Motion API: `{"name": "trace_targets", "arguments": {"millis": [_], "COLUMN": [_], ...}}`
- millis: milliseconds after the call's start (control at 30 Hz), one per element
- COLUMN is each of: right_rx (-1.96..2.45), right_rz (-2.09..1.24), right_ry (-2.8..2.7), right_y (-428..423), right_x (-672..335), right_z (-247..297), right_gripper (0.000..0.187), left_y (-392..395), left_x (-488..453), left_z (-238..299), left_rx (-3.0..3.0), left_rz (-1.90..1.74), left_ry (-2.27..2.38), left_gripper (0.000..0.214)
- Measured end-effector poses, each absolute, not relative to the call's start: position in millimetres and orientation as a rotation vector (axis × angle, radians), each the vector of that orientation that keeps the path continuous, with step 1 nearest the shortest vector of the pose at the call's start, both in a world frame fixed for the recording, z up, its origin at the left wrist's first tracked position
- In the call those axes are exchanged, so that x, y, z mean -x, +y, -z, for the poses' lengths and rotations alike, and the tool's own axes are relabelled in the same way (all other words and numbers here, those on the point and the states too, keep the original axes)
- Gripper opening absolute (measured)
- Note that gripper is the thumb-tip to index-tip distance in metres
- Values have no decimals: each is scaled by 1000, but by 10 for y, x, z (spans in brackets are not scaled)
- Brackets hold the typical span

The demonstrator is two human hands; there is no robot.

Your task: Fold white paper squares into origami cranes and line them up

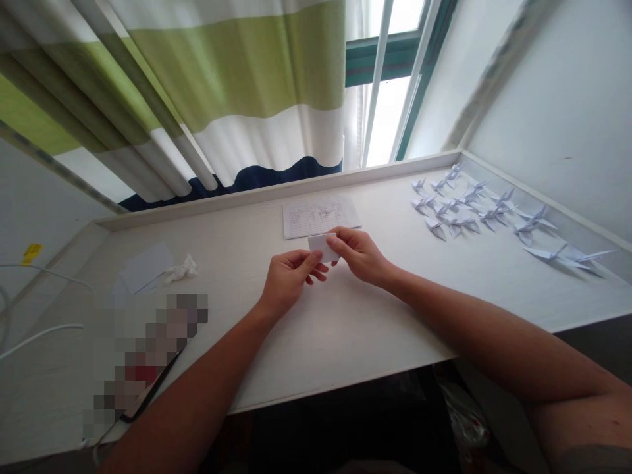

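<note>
A small folded white paper [322, 246] is held just above the white desk [345, 329], at its middle. My left hand [289, 276] pinches its left lower corner with thumb and fingers. My right hand [360, 253] grips its right side, fingers curled over the top edge. Both hands are closed on the paper. Several folded white paper cranes [469, 210] lie in a group at the desk's far right.
A printed sheet [316, 217] lies flat just behind the hands. A white paper sheet [145, 266] and a crumpled paper scrap [182, 268] lie at the left. A blurred object sits at the front left edge. White cables [39, 332] run along the left. Striped curtain [197, 99] hangs behind.
</note>
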State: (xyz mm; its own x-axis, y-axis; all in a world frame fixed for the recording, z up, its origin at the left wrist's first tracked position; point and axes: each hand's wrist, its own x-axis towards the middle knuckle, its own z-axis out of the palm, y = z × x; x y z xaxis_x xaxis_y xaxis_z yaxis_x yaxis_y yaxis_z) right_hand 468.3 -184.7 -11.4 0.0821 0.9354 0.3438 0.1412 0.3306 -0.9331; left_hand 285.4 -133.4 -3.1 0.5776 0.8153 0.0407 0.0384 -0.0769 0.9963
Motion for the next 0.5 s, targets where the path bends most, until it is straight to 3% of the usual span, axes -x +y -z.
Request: {"name": "trace_targets", "arguments": {"millis": [300, 500], "right_rx": [1084, 1154], "right_rz": [-947, -854], "right_ry": [-1442, -1566], "right_y": [-1832, -1853], "right_x": [-4720, -4722], "right_z": [177, 166], "right_gripper": [49, 50], "left_y": [-1244, -1215], "left_x": [-2826, -2841], "left_z": [70, 106], "left_rx": [-1657, -1560], "left_rz": [-1001, -926], "left_ry": [826, 722], "left_gripper": [49, 33]}}
